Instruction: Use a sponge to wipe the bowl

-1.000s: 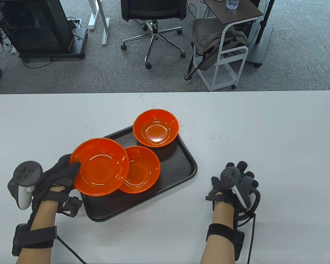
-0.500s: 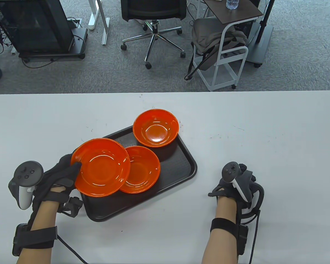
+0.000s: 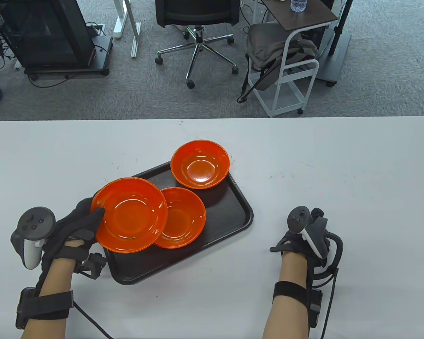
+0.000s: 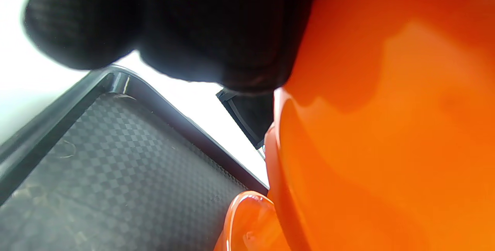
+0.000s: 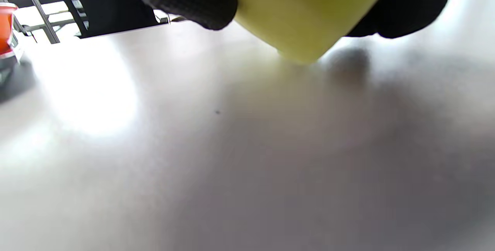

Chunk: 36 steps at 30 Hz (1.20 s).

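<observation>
My left hand (image 3: 81,222) grips the left rim of an orange bowl (image 3: 130,214) and holds it tilted above the black tray (image 3: 233,208); its thumb lies over the rim. In the left wrist view the bowl's underside (image 4: 386,127) fills the right half, with my gloved fingers (image 4: 185,26) against it. My right hand (image 3: 312,229) is on the table right of the tray, fingers curled round a yellow sponge (image 5: 309,15), which just lifts off the tabletop. The sponge is hidden in the table view.
A second orange bowl (image 3: 183,217) lies on the tray partly under the held one. A third bowl (image 3: 200,164) sits on the tray's far corner. The white table (image 3: 339,169) stretches right; chairs and a cart stand beyond its far edge.
My right hand has curled its fingers in round the sponge and drawn slightly right and toward me. The left hand and its bowl have barely moved.
</observation>
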Tool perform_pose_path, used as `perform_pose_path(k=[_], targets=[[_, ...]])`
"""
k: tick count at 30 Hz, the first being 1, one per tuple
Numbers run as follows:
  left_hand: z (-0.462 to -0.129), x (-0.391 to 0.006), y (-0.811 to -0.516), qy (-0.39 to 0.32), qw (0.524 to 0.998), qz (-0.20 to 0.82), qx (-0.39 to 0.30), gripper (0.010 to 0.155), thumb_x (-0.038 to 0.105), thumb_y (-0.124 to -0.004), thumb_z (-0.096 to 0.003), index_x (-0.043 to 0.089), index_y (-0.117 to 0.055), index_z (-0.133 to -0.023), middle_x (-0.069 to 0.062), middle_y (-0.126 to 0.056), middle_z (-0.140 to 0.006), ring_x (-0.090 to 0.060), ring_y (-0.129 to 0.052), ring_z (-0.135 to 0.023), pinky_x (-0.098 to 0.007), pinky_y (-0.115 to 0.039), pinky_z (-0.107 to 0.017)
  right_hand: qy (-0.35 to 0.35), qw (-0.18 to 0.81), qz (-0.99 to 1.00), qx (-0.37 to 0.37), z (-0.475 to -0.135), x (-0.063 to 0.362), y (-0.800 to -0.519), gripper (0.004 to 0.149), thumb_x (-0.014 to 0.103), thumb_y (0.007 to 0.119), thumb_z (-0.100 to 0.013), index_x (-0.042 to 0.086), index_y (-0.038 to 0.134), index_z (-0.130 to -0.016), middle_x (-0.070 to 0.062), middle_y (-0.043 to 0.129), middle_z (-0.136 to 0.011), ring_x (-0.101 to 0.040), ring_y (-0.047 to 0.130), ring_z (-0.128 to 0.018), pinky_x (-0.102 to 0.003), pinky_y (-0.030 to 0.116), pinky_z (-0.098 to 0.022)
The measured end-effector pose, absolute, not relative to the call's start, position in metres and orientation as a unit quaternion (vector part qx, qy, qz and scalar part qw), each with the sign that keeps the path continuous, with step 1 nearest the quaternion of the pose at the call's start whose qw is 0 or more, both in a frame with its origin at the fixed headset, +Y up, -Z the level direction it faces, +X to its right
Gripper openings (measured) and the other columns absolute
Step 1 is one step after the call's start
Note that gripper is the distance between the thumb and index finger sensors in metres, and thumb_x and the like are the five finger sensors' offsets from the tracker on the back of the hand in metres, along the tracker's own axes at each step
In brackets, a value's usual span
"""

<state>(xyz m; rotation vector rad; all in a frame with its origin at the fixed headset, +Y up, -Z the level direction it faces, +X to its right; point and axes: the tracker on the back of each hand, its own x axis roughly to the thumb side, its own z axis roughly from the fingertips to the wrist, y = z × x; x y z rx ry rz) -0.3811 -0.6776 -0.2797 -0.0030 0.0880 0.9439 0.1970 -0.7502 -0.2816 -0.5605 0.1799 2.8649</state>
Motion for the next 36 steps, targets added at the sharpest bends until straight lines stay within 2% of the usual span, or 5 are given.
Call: perform_pose_path(k=[7, 15, 21, 30, 36], targets=[[-0.279, -0.379, -0.678, 0.036, 0.891, 0.452, -0.001, 0.053, 0.044, -0.083, -0.0497, 0.018, -0.076, -0.095, -0.005, -0.100, -0.048, -0.017, -0.103, -0.020, -0.041, -0.092, -0.026, -0.057, 0.137, 0.977, -0.151, -0.271, 0.181, -0.703, 0.056, 0.020, 0.074, -0.051, 0.015, 0.048, -0.100, -0.033, 0.054, -0.101, -0.058, 0.088, -0.075, -0.065, 0.079, -0.048], [-0.278, -0.367, -0.679, 0.020, 0.901, 0.434, -0.001, 0.053, 0.044, -0.083, -0.0496, 0.018, -0.077, -0.095, -0.005, -0.100, -0.048, -0.016, -0.103, -0.020, -0.041, -0.092, -0.025, -0.184, 0.125, 0.974, -0.032, -0.252, 0.124, -0.654, 0.056, 0.021, 0.074, -0.052, 0.016, 0.048, -0.101, -0.031, 0.056, -0.103, -0.057, 0.089, -0.076, -0.065, 0.078, -0.049], [-0.277, -0.363, -0.680, 0.014, 0.901, 0.433, 0.003, 0.053, 0.044, -0.082, -0.0497, 0.017, -0.077, -0.094, -0.005, -0.100, -0.047, -0.016, -0.102, -0.019, -0.040, -0.092, -0.024, -0.227, 0.120, 0.966, 0.035, -0.241, 0.097, -0.637, 0.055, 0.021, 0.075, -0.052, 0.017, 0.049, -0.101, -0.030, 0.058, -0.103, -0.055, 0.091, -0.075, -0.065, 0.078, -0.049], [-0.274, -0.337, -0.679, -0.021, 0.913, 0.407, 0.002, 0.052, 0.045, -0.082, -0.0498, 0.017, -0.077, -0.094, -0.004, -0.099, -0.043, -0.013, -0.101, -0.014, -0.038, -0.092, -0.021, -0.292, 0.029, 0.921, 0.256, -0.222, 0.008, -0.621, 0.054, 0.024, 0.075, -0.053, 0.020, 0.051, -0.101, -0.025, 0.066, -0.104, -0.049, 0.093, -0.076, -0.064, 0.076, -0.051], [-0.272, -0.324, -0.679, -0.042, 0.917, 0.397, -0.001, 0.052, 0.045, -0.082, -0.0498, 0.017, -0.077, -0.094, -0.004, -0.099, -0.042, -0.013, -0.100, -0.013, -0.038, -0.092, -0.020, -0.304, -0.053, 0.874, 0.376, -0.200, -0.054, -0.625, 0.053, 0.025, 0.076, -0.053, 0.022, 0.053, -0.100, -0.021, 0.070, -0.103, -0.044, 0.095, -0.076, -0.063, 0.076, -0.052]])
